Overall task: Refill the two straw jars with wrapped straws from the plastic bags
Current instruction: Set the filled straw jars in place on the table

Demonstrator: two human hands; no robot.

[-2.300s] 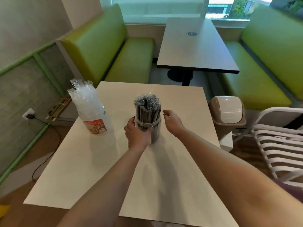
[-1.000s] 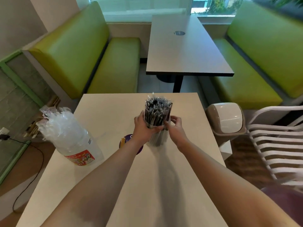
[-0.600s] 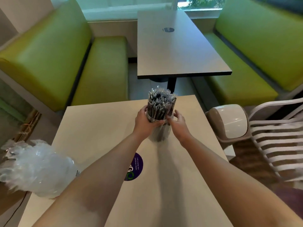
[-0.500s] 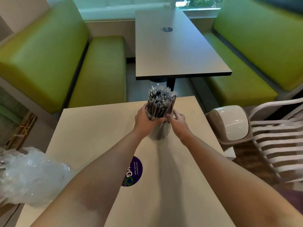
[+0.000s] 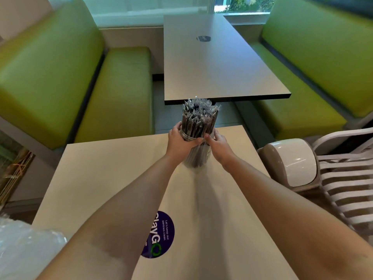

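At centre frame, both hands hold a clear straw jar (image 5: 198,152) packed with dark wrapped straws (image 5: 198,118).

Near the far edge of the beige table (image 5: 105,178) the jar stands upright, though whether its base touches the tabletop cannot be told. The left hand (image 5: 179,143) curls round the jar's rim from the left; the right hand (image 5: 218,145) grips it from the right, thumb on the rim. A purple round sticker (image 5: 161,233) lies lower on the tabletop, between the forearms. Crumpled clear plastic (image 5: 24,251) fills the lower left corner. A swing-lid bin (image 5: 292,160) and a white slatted chair (image 5: 347,178) sit at right; a darker table (image 5: 212,63) and green benches (image 5: 50,73) lie above.
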